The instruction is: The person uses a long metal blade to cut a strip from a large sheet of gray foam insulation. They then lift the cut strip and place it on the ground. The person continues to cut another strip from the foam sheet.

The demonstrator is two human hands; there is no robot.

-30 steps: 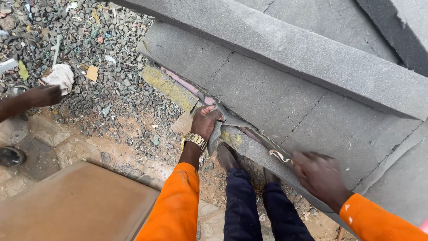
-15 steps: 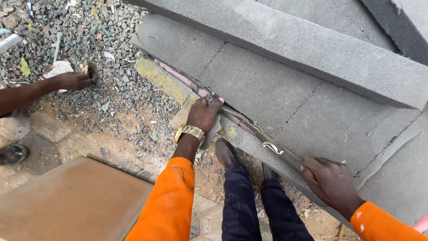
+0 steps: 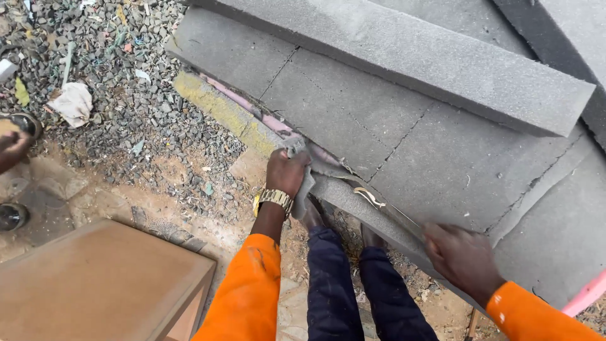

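We stand over a big grey foam slab [image 3: 404,151] filling the upper right of the frame, with a second thick slab [image 3: 410,57] lying across its top. Along its lower edge runs a long grey strip [image 3: 372,211], its long axis slanting from centre frame down to the lower right, the near end pointing up-left toward the yellow foam edge [image 3: 214,107].

By our judgement the strip is partly peeled away: the stretch between our hands has lifted off, while past the right hand it seems attached.

Our left hand [image 3: 285,172] is clenched around the strip's upper end; our right hand [image 3: 461,252] presses on its lower stretch, fingers curled over it. A brown board [image 3: 95,284] sits lower left.
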